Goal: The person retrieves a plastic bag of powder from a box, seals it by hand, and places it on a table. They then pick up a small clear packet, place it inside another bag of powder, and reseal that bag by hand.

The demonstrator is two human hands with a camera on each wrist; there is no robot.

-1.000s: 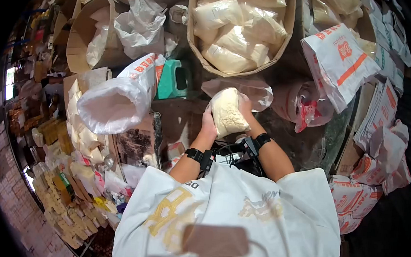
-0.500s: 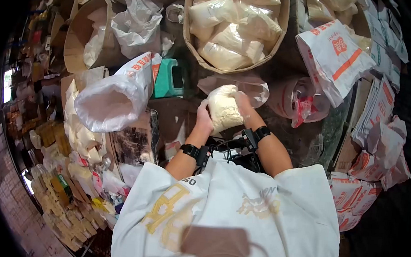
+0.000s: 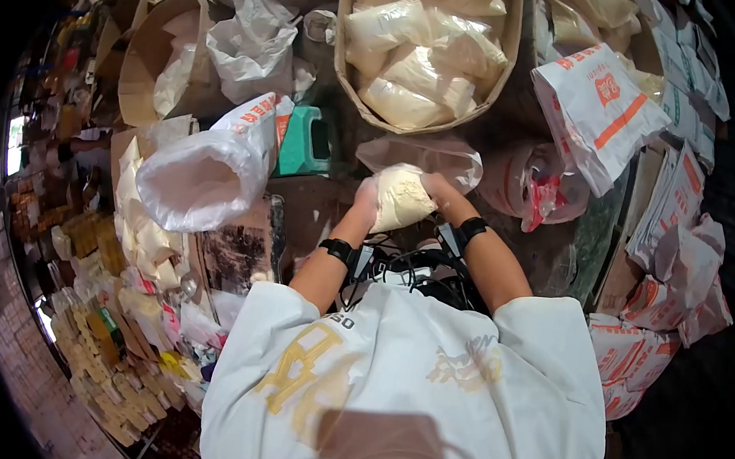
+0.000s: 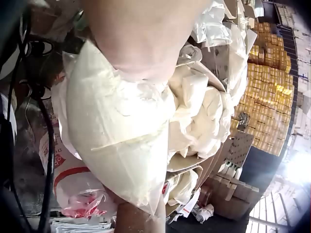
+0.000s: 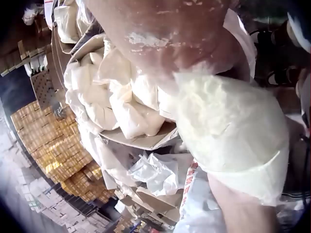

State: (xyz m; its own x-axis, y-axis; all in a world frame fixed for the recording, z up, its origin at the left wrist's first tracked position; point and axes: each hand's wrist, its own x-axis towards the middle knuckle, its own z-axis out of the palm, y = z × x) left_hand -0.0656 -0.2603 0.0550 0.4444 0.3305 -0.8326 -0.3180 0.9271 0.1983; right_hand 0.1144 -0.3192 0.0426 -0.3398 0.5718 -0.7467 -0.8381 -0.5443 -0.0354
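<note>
Head view shows the left hand (image 3: 366, 198) and right hand (image 3: 440, 189) gripping a clear plastic bag of cream-coloured powder (image 3: 402, 201) from opposite sides, the grip partly hidden. It is in front of the white T-shirt (image 3: 409, 354), near a cardboard carton (image 3: 515, 43) of similar powder-filled bags (image 3: 423, 70).

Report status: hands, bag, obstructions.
Left hand and right hand holding pale bag between them. Bag plump, visible in every view. Clear plastic just beyond hands.
</note>
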